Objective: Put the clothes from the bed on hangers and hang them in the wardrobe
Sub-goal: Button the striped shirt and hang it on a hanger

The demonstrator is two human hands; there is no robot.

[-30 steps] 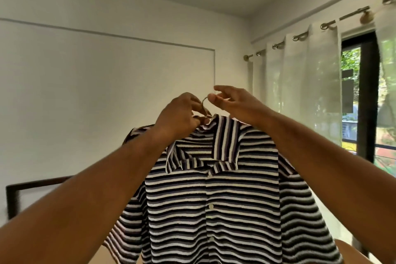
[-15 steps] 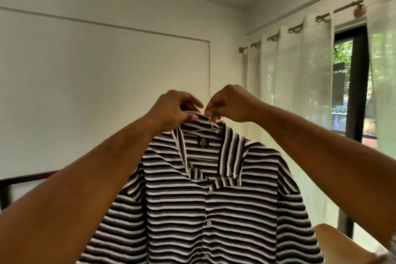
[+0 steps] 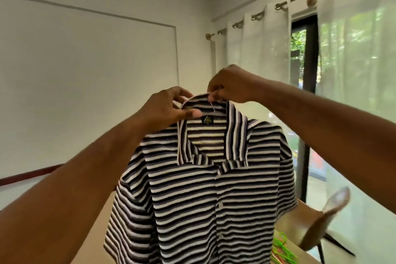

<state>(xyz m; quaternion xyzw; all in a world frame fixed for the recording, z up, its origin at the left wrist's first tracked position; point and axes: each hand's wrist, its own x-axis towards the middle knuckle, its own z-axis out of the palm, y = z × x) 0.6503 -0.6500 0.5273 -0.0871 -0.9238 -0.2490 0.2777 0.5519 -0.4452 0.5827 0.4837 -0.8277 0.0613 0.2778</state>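
A black, white and blue striped collared shirt (image 3: 205,195) hangs in front of me at chest height, its front facing me, the top of the collar open. My left hand (image 3: 169,109) pinches the left side of the collar. My right hand (image 3: 227,85) pinches the back of the collar at its top. A thin pale hanger wire (image 3: 213,106) shows just inside the neck; the rest of the hanger is hidden by the shirt. Neither bed nor wardrobe is in view.
White wall with a dark wooden rail (image 3: 27,174) to the left. Sheer white curtains (image 3: 263,49) on a rod cover a dark-framed window on the right. A brown chair (image 3: 321,221) and green hangers (image 3: 282,248) sit low right on a tan surface.
The hanger hook that showed between my hands has dropped out of sight inside the collar. Both hands now pinch the collar, spread slightly apart, and my view has swung right and down.
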